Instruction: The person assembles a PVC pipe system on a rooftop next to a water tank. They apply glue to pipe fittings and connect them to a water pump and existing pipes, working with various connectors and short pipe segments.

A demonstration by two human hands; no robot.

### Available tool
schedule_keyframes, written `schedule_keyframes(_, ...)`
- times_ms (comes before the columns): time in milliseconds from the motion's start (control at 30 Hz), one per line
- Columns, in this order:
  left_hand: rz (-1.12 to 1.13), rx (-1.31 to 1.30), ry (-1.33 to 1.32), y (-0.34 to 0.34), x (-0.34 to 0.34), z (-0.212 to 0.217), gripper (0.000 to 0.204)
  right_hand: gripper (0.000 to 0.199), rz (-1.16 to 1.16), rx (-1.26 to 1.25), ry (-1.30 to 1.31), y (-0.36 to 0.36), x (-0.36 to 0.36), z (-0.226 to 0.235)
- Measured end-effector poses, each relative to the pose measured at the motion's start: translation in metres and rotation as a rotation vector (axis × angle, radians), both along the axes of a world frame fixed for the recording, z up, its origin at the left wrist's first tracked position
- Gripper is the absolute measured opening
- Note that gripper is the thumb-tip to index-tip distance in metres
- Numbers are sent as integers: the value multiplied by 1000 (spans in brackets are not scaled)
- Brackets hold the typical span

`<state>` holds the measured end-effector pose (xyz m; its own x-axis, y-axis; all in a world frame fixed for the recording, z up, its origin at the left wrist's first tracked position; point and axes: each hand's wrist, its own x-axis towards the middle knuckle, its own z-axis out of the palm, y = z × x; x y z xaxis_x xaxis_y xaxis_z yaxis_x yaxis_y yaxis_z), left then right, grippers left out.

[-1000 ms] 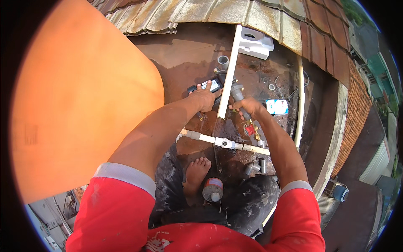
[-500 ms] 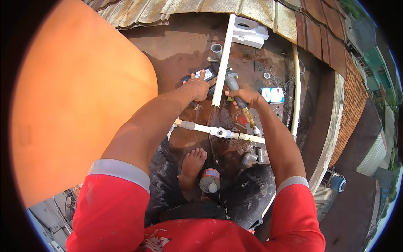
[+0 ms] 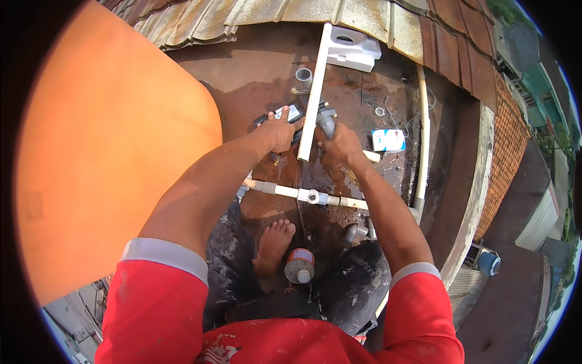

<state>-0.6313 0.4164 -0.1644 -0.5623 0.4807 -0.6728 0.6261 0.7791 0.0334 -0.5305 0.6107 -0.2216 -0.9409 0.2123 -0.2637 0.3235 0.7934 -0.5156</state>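
Fingers spread over its labelled top, my left hand [image 3: 280, 131] grips a black water pump [image 3: 295, 113] lying on the wet brown floor. To the right, my right hand [image 3: 343, 145] is closed round a grey pipe fitting [image 3: 325, 123] joined to the pump by a bolted flange. The hand hides the fitting's lower end. A cream pipe end [image 3: 371, 156] shows just right of that hand. One long cream pipe [image 3: 314, 97] slants between my hands, over the pump. Nearer me runs a white pipe with a tee [image 3: 312, 196].
A large orange tank [image 3: 121, 158] fills the left. A can [image 3: 300, 267] stands between my legs, with grey elbows [image 3: 356, 232] to its right. White foam packing [image 3: 351, 50] lies beneath the roof tiles [image 3: 285, 12]. The roof edge [image 3: 470, 200] drops away at right.
My right hand has turned, and the brass fitting below it no longer shows. A cream pipe end has appeared to its right. My left hand stays on the pump.
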Motion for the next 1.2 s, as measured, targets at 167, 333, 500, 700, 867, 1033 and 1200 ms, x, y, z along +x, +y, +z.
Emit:
schedule_keyframes(167, -3, 4, -19, 8, 1, 1, 87, 37, -105, -1406, -511, 54, -10, -20)
schedule_keyframes(333, 9, -18, -18, -2, 1, 1, 88, 44, -13, -152, -34, 2, -1, 5)
schedule_keyframes(500, 31, -5, -32, 3, 2, 3, 90, 43, -141, -207, -149, -3, -3, 13)
schedule_keyframes(700, 9, 37, -19, 14, -3, 11, 88, 38, -74, -1186, -522, 61, -25, -22)
schedule_keyframes(867, 38, 18, -28, -2, 2, 9, 87, 42, -141, -45, -68, -18, -6, 23)
schedule_keyframes(1033, 30, 13, -9, -1, 0, -1, 87, 42, -4, -813, -380, 26, -20, 19)
schedule_keyframes(1200, 13, 18, 5, 10, -8, 0, 88, 35, -53, -1243, -491, 57, -22, -17)
